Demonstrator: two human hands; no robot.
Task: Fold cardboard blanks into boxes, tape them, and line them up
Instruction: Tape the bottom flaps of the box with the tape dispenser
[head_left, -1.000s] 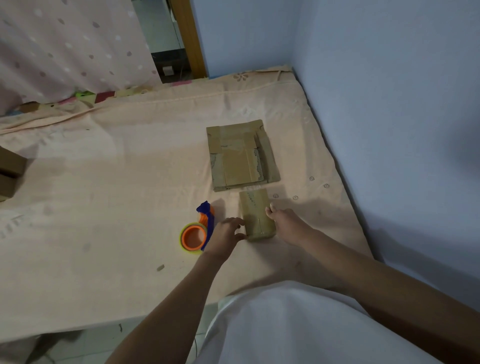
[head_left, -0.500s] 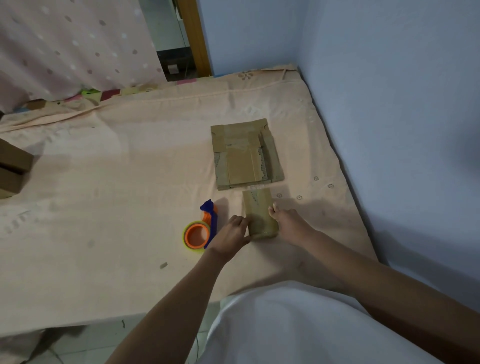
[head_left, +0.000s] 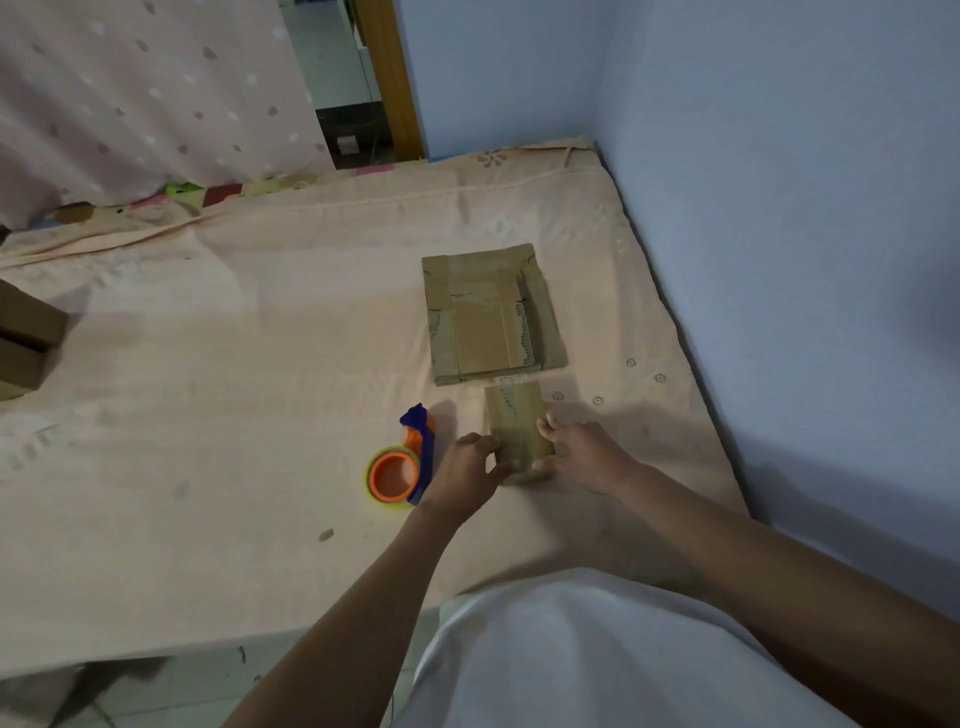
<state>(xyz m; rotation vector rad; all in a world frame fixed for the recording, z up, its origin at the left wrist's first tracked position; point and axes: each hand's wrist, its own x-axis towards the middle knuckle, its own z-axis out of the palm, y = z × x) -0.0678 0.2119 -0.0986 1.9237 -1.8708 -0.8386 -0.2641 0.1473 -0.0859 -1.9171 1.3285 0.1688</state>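
Head view is given over a bed (head_left: 218, 395) covered by a peach sheet and set against a blue wall (head_left: 779, 208). A small folded box (head_left: 517, 428) is seen lying on the sheet near the bed's front edge, its long side running away from the person. It is held from both sides: the left hand (head_left: 467, 473) is pressed against its left face, with the thumb at the near corner and the fingers curled toward the side, and the right hand (head_left: 584, 454) is set against its right face, with a fingertip raised at the upper edge. Nothing else is gripped by either hand; how tightly the box is clasped cannot be told.

Just beyond the box, almost touching its far end, a stack of flat blanks (head_left: 491, 314) is laid, with strips of tape and torn paper visible on its top. Just beside the left hand, on its left, a tape dispenser (head_left: 402, 465) is placed, with an orange core and a blue handle; part of it is hidden by the hand. At the far left edge of the frame, well apart from the hands, two finished boxes (head_left: 23, 340) are partly seen. A dotted curtain (head_left: 150, 93) is hung behind the bed. White clothing (head_left: 571, 654) is seen at the bottom.
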